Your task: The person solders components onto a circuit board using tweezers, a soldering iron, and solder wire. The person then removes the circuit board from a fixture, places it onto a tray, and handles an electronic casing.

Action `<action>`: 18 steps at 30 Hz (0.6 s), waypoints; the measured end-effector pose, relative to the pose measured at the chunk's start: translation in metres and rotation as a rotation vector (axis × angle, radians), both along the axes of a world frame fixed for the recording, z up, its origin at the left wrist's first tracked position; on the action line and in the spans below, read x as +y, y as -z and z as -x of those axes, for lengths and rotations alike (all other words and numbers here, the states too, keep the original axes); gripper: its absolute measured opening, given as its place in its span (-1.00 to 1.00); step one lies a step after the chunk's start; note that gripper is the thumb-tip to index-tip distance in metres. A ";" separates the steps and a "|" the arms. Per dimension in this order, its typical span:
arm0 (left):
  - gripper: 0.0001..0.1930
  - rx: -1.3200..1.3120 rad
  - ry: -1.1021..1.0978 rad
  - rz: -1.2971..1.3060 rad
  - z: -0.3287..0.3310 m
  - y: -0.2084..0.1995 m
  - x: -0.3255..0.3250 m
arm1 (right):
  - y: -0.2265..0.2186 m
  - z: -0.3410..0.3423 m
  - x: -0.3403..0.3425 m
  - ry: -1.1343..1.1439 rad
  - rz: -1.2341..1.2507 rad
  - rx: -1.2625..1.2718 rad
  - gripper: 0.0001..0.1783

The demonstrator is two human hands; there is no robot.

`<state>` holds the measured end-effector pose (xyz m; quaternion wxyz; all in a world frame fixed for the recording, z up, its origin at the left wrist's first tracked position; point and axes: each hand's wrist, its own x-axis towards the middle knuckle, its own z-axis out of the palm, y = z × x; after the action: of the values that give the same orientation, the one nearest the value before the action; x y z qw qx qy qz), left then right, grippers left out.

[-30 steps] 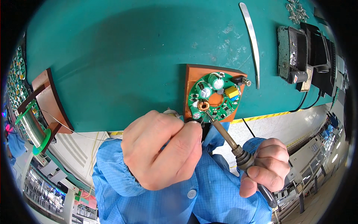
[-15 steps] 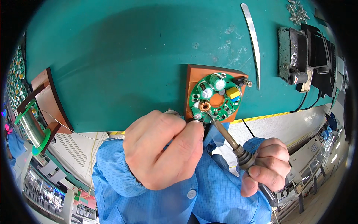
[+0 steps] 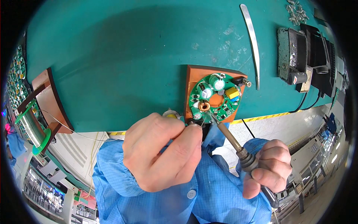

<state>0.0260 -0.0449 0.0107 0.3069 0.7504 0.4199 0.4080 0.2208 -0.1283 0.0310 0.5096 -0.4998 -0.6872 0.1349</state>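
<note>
Seen from the head camera, a worker in a blue antistatic smock bends over a teal bench mat [image 3: 112, 56], soldering a round green circuit board [image 3: 214, 99] seated in a brown fixture block [image 3: 194, 74] at the mat's near edge, right of centre. The right hand [image 3: 270, 168] is clenched around the dark grip of a soldering iron [image 3: 238, 149], whose tip slants up and left to meet the board's near rim beside a copper-wound coil [image 3: 203, 106]. The left hand [image 3: 160, 149] hovers just near of the fixture, fingers curled and pinched together at the same joint; what they pinch is too fine to make out, though a thin solder wire [image 3: 71, 130] trails toward that hand from a green spool [image 3: 31, 128] on a stand at the far left. A long steel tweezer blade [image 3: 251, 37] lies on the mat to the far right, beside a dark iron stand [image 3: 294, 56] and a scatter of small springs [image 3: 296, 11]. Done well, by the look of it, this joint wants the tip held steady on pad and lead together, solder fed sparingly at the contact, and both hands kept clear of the tall capacitors [image 3: 216, 82] crowding the board.
</note>
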 end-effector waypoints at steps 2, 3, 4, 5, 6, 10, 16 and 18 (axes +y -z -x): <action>-0.73 -0.012 -0.007 -0.001 -0.001 0.002 -0.002 | 0.002 0.001 -0.001 0.020 -0.002 0.007 -0.61; -0.72 -0.025 -0.016 -0.001 -0.001 0.003 -0.002 | 0.002 0.002 0.000 0.040 -0.004 0.013 -0.60; -0.72 -0.025 -0.017 -0.001 -0.001 0.002 -0.002 | 0.001 0.002 0.000 0.039 -0.003 0.012 -0.60; -0.73 -0.020 -0.017 0.005 -0.001 0.002 -0.002 | 0.000 0.001 0.000 0.018 0.014 0.012 -0.60; -0.73 -0.015 -0.015 0.010 -0.001 0.002 -0.001 | 0.000 0.001 -0.001 -0.001 0.030 0.012 -0.60; -0.73 -0.015 0.039 0.020 0.003 0.003 -0.003 | 0.001 0.002 0.001 0.009 0.019 0.010 -0.59; -0.71 -0.017 0.037 0.031 0.002 0.004 -0.003 | 0.005 0.003 0.002 0.013 -0.005 0.005 -0.59; -0.70 -0.014 0.039 0.039 0.002 0.003 -0.002 | 0.005 0.004 0.003 -0.004 0.006 0.029 -0.59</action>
<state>0.0239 -0.0474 0.0076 0.3323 0.7493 0.4108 0.3992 0.2172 -0.1250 0.0259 0.5180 -0.4980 -0.6802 0.1450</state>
